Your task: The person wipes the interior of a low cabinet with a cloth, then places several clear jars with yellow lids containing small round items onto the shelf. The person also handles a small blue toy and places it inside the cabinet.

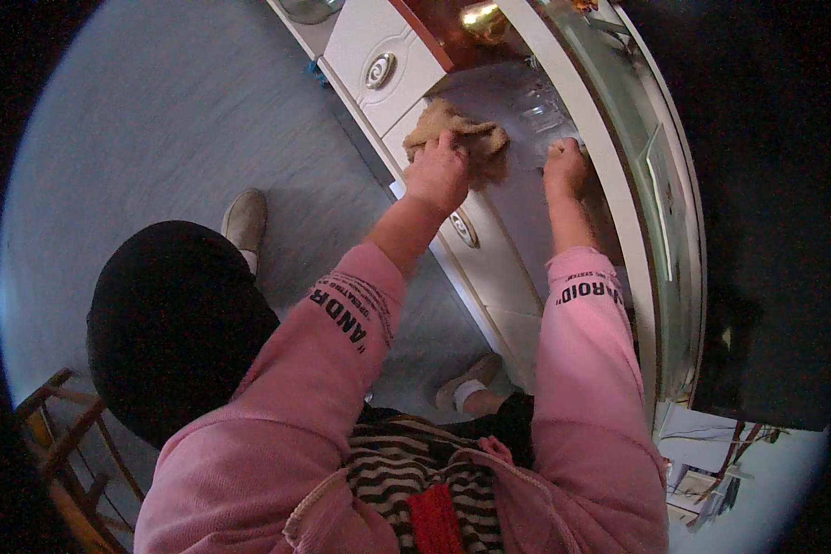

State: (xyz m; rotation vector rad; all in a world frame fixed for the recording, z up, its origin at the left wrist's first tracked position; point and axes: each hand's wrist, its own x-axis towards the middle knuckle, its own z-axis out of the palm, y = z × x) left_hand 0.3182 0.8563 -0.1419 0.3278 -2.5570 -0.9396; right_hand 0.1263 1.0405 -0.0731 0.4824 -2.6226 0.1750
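My left hand [438, 172] grips a crumpled tan cloth [488, 149] at the front edge of a white cabinet's open shelf [519, 215]. To its right, my right hand [566, 166] is closed beside a clear, shiny glass or plastic item [546, 116] inside the shelf; its fingers are partly hidden, and whether they hold that item is unclear. Below the cloth, a white drawer front [492, 256] bears an oval metal handle [465, 228].
A white cabinet door [388, 59] with an oval handle stands at the upper left of the shelf. A gold-coloured object [485, 21] lies deeper inside. Above the shelf runs a curved glass-edged top [637, 138]. A wooden chair or rack frame [76, 443] is at lower left.
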